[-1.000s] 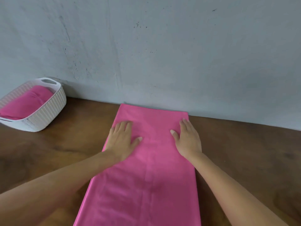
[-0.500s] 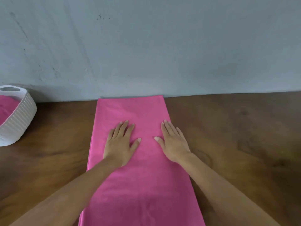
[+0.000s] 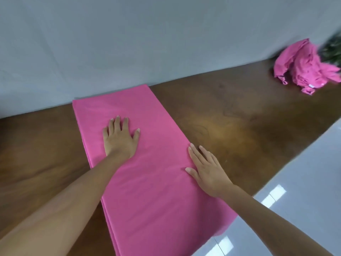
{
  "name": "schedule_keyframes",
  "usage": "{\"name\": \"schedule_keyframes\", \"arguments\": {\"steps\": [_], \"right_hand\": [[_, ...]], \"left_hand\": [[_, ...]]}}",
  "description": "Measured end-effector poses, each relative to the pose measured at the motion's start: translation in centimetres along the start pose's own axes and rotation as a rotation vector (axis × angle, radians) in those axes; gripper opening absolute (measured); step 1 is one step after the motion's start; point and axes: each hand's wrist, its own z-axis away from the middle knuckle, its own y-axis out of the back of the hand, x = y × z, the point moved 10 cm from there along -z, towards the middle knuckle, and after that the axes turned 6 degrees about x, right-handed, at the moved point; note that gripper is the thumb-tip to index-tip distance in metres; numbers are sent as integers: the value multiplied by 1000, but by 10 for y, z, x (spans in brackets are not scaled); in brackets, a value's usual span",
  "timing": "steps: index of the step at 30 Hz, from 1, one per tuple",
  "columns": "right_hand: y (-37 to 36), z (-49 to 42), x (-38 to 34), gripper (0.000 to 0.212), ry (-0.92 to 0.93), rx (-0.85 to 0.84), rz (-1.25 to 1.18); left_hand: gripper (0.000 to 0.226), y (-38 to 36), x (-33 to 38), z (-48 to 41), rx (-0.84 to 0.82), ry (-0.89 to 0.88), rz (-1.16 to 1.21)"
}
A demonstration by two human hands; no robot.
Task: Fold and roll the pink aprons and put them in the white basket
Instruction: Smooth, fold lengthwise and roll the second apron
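A pink apron point(image 3: 147, 163) lies folded into a long flat strip on the brown wooden table point(image 3: 230, 126), its far end against the grey wall. My left hand point(image 3: 120, 139) presses flat on the strip's upper left part, fingers spread. My right hand point(image 3: 206, 170) lies flat on the strip's right edge, fingertips reaching onto the wood. The strip's near end hangs over the table's front edge. The white basket is out of view.
A heap of crumpled pink aprons point(image 3: 306, 69) sits at the far right of the table, by a dark green plant point(image 3: 332, 50). A glossy white floor point(image 3: 295, 209) shows past the table's edge at the lower right.
The view has swung right: the basket has left the frame and the apron heap has come in. My right hand slid from the strip's middle to its right edge; my left hand stays pressed flat.
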Motion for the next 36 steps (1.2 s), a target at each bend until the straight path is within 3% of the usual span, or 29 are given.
{"name": "schedule_keyframes", "arguments": {"steps": [4,15,20,27,32,36], "right_hand": [[-5,54,13,79,-87,37,-35],[-17,143,38,82,-287,117,-168],[-17,142,38,81,-278,124,-196],[-20,140,40,79,-294,133,-277],[-4,134,55,45,-404,272,-441],[4,128,67,22,-472,350,-434]], "left_hand": [[72,0,2,0,6,-23,8],[64,-1,10,-2,18,-98,13],[42,2,51,6,65,-434,24],[22,1,148,31,-81,-836,194],[31,-10,204,30,-259,-866,123],[19,-14,224,20,-386,-837,36]]}}
